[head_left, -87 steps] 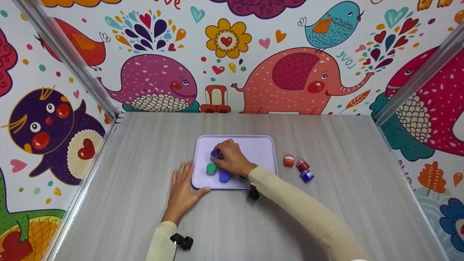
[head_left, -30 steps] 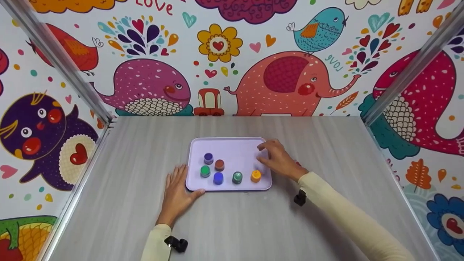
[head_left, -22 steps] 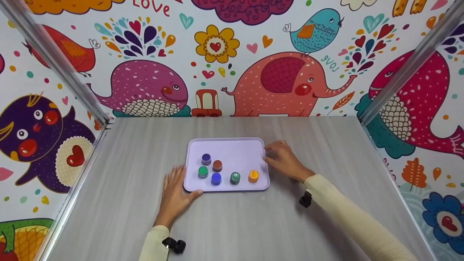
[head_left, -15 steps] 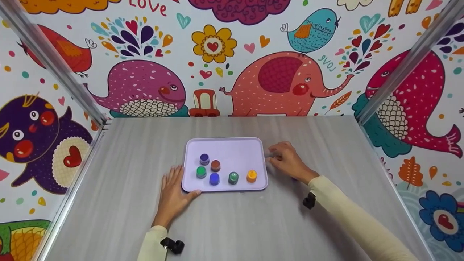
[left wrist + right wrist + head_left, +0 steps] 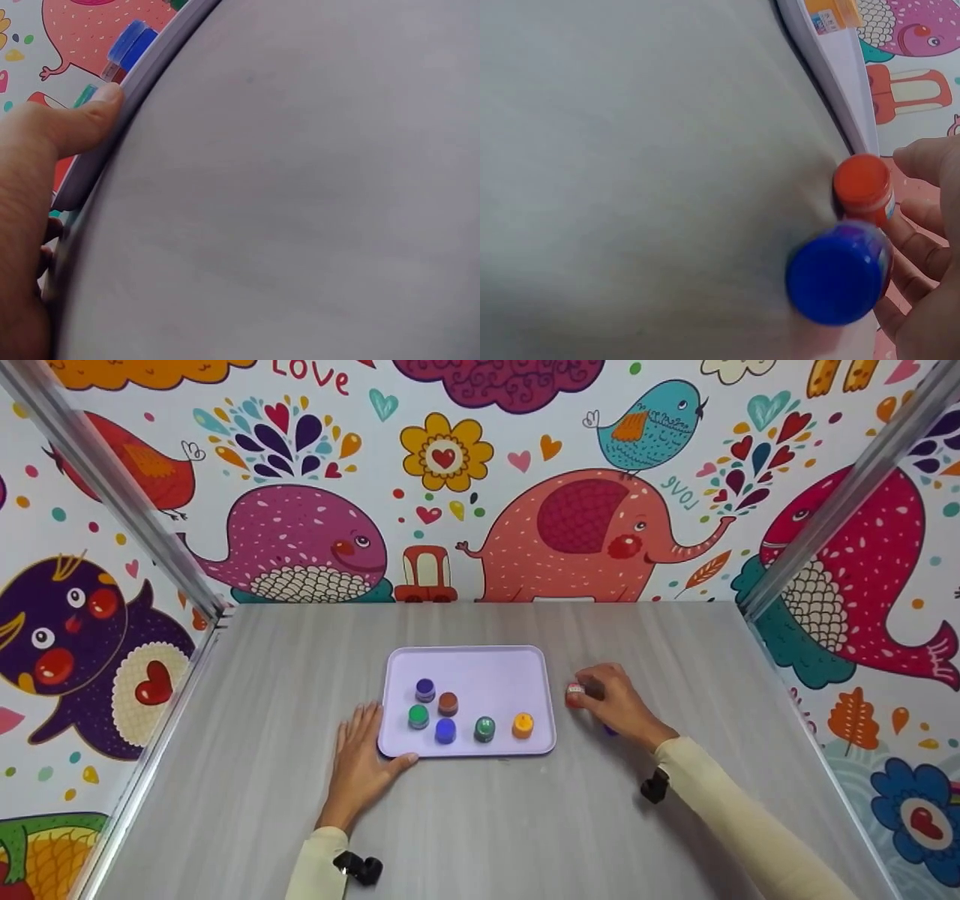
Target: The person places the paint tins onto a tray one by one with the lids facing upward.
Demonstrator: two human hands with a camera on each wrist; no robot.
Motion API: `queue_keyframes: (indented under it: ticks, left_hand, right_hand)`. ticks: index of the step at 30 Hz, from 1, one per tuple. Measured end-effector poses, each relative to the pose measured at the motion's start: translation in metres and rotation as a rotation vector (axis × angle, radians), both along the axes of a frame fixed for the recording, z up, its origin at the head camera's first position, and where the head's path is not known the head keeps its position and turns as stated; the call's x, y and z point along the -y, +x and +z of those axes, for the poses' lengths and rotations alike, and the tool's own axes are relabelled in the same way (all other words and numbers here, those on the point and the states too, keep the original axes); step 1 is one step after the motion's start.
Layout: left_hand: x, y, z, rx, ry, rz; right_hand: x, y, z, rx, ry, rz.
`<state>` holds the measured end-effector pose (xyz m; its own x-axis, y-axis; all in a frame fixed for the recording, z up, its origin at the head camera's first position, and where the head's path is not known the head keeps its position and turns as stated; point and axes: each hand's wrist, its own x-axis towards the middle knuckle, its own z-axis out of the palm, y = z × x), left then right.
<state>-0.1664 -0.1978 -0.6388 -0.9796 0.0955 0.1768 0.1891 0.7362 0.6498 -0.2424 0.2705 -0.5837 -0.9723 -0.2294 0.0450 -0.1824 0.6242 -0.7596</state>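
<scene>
The red jar (image 5: 575,695) stands on the table (image 5: 480,825), to the right of the lilac tray (image 5: 480,647) and well inside the reach of the right hand (image 5: 621,705). The right hand is not closed: thumb and fingers stand parted and loosely bent about the jar. Contact between fingertips and jar cannot be confirmed—the view is partly blocked. A loose blue jar (image 5: 834,279) lies just beside the red one, its lid turned toward the right wrist camera; from above, the right hand covers most of it.

Six jars stand in the tray, lids up. The left group comprises the purple jar (image 5: 425,690), brown jar (image 5: 448,703), green jar (image 5: 418,716) and tray blue jar (image 5: 445,730). The dark green jar (image 5: 484,728) stands near the middle of the front edge; the yellow jar (image 5: 523,725) stands in the front right corner.

The left hand (image 5: 360,765) is flat and extended—fingers along the tray's left side, thumb at the front rim. It grips nothing.

Behind the table stands a wall (image 5: 517,510) printed with animals, including an elephant and a whale. Metal posts (image 5: 817,502) mark its corners.
</scene>
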Motion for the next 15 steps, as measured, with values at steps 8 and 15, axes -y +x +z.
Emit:
queue_keyframes:
  ticks: [8,15]
  left_hand:
    - [0.0,0.001,0.001,0.008,-0.005,-0.001]
    - [0.001,0.001,-0.001,-0.011,-0.008,-0.005]
  right_hand:
    - [-0.008,0.006,-0.005,0.0,0.003,-0.001]
    - [-0.008,0.004,-0.014,-0.105,0.01,0.012]
